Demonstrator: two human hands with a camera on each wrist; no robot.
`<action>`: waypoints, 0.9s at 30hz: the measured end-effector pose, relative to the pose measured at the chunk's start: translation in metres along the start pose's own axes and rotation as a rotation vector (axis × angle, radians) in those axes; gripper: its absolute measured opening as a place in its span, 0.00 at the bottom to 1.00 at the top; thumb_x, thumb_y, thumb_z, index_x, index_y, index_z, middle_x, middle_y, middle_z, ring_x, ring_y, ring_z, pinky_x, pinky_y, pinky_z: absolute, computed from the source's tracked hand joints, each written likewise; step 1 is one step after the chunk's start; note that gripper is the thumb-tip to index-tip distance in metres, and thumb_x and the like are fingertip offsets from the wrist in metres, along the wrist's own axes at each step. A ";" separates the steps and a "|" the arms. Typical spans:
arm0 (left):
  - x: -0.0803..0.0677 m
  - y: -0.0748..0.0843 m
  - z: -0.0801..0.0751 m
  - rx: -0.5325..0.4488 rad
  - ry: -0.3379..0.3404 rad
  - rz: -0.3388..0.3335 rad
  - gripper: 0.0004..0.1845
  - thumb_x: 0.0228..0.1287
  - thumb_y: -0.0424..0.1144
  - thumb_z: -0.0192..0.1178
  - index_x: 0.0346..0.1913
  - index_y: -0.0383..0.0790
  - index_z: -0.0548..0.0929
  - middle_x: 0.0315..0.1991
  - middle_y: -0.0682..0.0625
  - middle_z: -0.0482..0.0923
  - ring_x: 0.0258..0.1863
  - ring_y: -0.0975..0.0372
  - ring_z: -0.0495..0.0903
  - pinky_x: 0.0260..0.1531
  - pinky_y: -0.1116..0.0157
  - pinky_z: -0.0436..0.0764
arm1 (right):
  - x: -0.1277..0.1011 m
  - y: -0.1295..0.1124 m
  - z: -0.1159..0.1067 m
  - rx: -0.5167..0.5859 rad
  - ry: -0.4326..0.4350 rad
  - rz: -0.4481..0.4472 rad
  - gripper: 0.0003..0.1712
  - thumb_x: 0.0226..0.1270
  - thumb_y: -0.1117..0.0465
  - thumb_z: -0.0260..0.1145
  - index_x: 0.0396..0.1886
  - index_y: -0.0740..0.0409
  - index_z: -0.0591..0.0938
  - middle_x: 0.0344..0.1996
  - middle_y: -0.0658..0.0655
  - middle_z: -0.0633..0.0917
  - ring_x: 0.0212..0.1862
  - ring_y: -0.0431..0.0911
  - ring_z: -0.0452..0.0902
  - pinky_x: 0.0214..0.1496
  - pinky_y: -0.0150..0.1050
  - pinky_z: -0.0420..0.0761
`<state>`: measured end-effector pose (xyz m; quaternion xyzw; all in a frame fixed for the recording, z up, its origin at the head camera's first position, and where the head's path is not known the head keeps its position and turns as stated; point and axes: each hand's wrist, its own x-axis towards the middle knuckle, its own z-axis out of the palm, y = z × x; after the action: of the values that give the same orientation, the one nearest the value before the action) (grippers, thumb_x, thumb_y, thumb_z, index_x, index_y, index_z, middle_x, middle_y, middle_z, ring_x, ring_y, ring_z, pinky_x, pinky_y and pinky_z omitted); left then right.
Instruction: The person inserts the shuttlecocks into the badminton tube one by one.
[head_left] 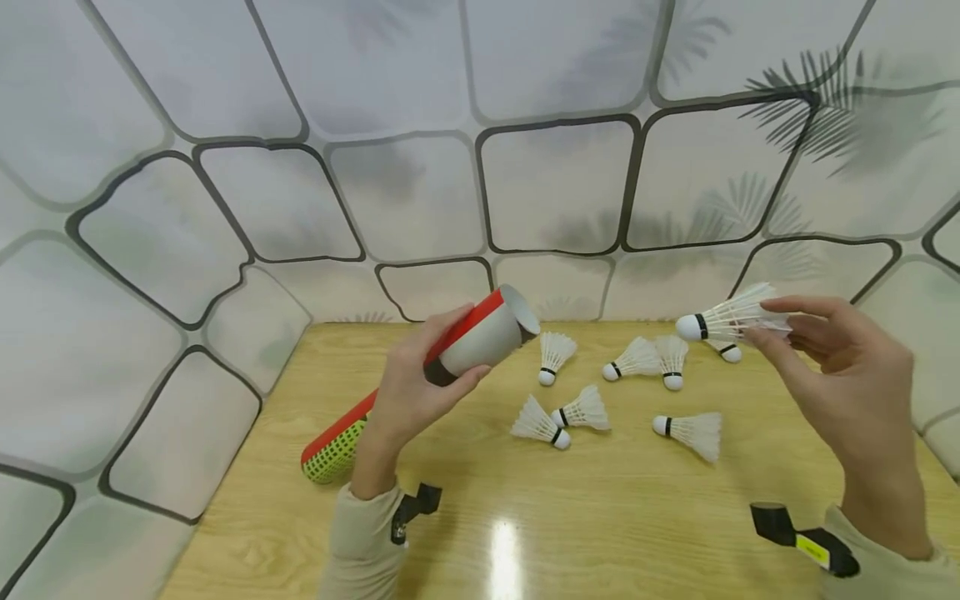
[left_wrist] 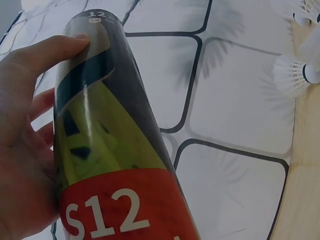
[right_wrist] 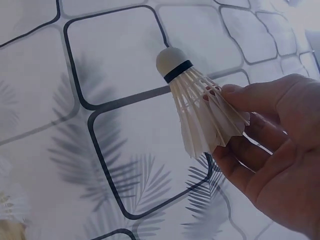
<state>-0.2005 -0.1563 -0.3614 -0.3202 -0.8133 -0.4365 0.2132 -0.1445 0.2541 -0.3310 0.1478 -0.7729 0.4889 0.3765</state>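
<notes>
My left hand [head_left: 412, 387] grips a shuttlecock tube [head_left: 480, 337] in red, grey and green, tilted with its upper end toward the right. In the left wrist view the tube [left_wrist: 115, 135] shows "S12" on a red band, with the thumb or a finger lying along its grey upper part. My right hand [head_left: 847, 367] pinches a white shuttlecock [head_left: 731, 317] by its feather skirt, held above the table with its cork pointing left. The right wrist view shows that shuttlecock [right_wrist: 200, 105] between thumb and fingers, its black band near the cork.
Several white shuttlecocks lie on the wooden table [head_left: 585, 517]: a touching pair [head_left: 581, 410] near the middle, others [head_left: 637, 358] toward the back, and one [head_left: 693, 433] at the right. A patterned wall covering [head_left: 555, 183] rises behind the table and at its left.
</notes>
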 end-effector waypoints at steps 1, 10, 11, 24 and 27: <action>0.000 0.000 0.001 -0.002 -0.007 0.002 0.37 0.60 0.39 0.76 0.72 0.50 0.75 0.62 0.53 0.79 0.52 0.57 0.80 0.46 0.53 0.83 | 0.000 -0.001 0.003 0.024 0.022 0.003 0.21 0.54 0.86 0.70 0.50 0.78 0.83 0.45 0.47 0.88 0.43 0.34 0.86 0.48 0.22 0.79; 0.003 0.003 0.011 -0.006 -0.048 0.024 0.36 0.61 0.41 0.76 0.72 0.48 0.75 0.62 0.52 0.80 0.51 0.58 0.81 0.45 0.56 0.84 | 0.006 -0.008 0.027 0.143 0.085 -0.011 0.18 0.61 0.85 0.65 0.52 0.81 0.81 0.41 0.52 0.88 0.42 0.38 0.86 0.53 0.27 0.79; 0.003 0.003 0.013 -0.003 -0.050 0.027 0.36 0.61 0.41 0.76 0.72 0.48 0.75 0.61 0.52 0.80 0.51 0.58 0.81 0.45 0.56 0.84 | 0.005 -0.009 0.030 0.187 0.104 -0.004 0.18 0.60 0.85 0.65 0.51 0.82 0.81 0.40 0.53 0.89 0.42 0.39 0.86 0.52 0.27 0.79; 0.004 0.006 0.028 -0.008 -0.084 0.078 0.36 0.60 0.42 0.76 0.72 0.46 0.75 0.62 0.51 0.79 0.51 0.59 0.81 0.43 0.59 0.84 | -0.001 -0.011 0.067 0.487 0.207 -0.025 0.16 0.55 0.86 0.69 0.45 0.86 0.80 0.33 0.59 0.90 0.36 0.44 0.87 0.36 0.27 0.76; 0.003 0.007 0.028 -0.012 -0.103 0.080 0.36 0.61 0.42 0.76 0.72 0.47 0.75 0.62 0.50 0.79 0.52 0.58 0.80 0.44 0.59 0.84 | -0.003 -0.011 0.072 0.494 0.189 -0.026 0.16 0.55 0.86 0.69 0.45 0.86 0.79 0.34 0.60 0.90 0.37 0.45 0.87 0.36 0.27 0.77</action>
<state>-0.1996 -0.1284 -0.3707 -0.3756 -0.8072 -0.4154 0.1866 -0.1676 0.1861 -0.3438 0.1987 -0.5897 0.6694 0.4057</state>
